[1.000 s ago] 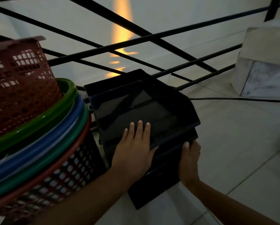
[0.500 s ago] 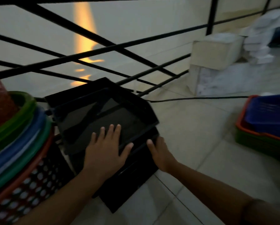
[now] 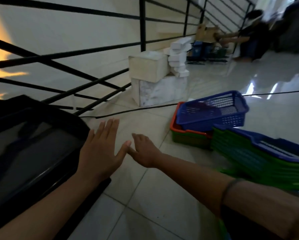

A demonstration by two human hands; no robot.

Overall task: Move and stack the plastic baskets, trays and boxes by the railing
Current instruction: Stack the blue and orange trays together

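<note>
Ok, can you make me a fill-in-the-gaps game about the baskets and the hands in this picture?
1. The basket sitting on top of the orange tray is colored ____.
2. The left hand and right hand are holding ____.
3. The railing bars are colored ____.
4. The white boxes stand beside the ____.

Missing words: blue; nothing; black; railing

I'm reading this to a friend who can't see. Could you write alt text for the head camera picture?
Two bare hands, left hand and right hand, hover open over a tiled floor beside stacked black trays. To the right sit a blue basket and green trays near a black railing.
</note>
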